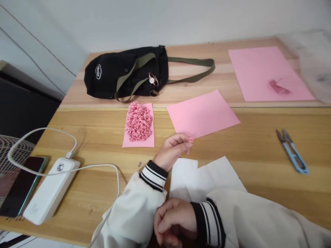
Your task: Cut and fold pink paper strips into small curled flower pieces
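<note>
My left hand [173, 148] is pinched on a small pink piece [190, 140], just at the near edge of a pink sheet [204, 112]. Low in the view, my right hand [176, 220] is curled with its fingers bent inward, beside my left sleeve; whether anything is inside it is hidden. To the left of my left hand, a heap of small pink curled pieces [139, 122] rests on a smaller pink card [138, 144]. White paper [207, 175] lies between and to the right of my hands.
A black bag [108, 74] with a watch [152, 80] on it lies at the back. Blue-handled snips [293, 151] are at right, below a larger pink sheet [261, 69]. A white power bank [51, 193], cable [95, 166] and phone [24, 186] occupy the left.
</note>
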Action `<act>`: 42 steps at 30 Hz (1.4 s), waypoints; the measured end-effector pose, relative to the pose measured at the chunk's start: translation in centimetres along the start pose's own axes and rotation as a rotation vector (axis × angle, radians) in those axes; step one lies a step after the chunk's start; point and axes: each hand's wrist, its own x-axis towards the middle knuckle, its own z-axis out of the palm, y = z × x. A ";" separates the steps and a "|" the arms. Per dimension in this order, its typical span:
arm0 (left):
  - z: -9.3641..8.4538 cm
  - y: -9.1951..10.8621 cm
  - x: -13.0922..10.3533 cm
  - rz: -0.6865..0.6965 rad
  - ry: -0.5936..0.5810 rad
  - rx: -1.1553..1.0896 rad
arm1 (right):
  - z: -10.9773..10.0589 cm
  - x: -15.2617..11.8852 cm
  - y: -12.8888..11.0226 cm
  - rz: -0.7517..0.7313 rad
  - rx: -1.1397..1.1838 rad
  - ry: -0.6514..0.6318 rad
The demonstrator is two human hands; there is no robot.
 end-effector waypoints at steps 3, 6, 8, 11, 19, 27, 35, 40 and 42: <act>0.0 0.0 0.0 0.005 -0.002 0.006 | 0.1 0.0 -0.1 -0.015 -0.013 -0.014; 0.0 0.0 0.0 0.001 -0.003 -0.028 | 0.2 0.1 -0.1 -0.023 -0.019 -0.025; 0.1 0.1 0.0 -0.001 0.003 -0.049 | 0.2 0.1 0.0 -0.026 -0.020 -0.029; 0.1 0.2 0.0 0.000 0.013 -0.057 | 0.1 0.1 0.0 -0.035 -0.022 -0.045; 0.1 0.2 -0.1 0.007 0.021 -0.029 | 0.1 0.1 0.0 -0.034 -0.034 -0.041; 0.2 0.2 -0.1 -0.003 0.005 -0.003 | 0.3 0.0 0.1 -0.034 -0.032 -0.014; 0.2 0.1 -0.1 0.017 0.003 0.057 | 0.0 0.0 0.2 -0.044 -0.031 -0.041; 0.1 0.1 -0.1 0.014 0.005 0.028 | -0.3 0.0 0.4 -0.069 -0.028 -0.072; 0.1 0.1 0.0 0.000 0.010 -0.006 | -0.3 0.0 0.4 -0.062 -0.034 -0.066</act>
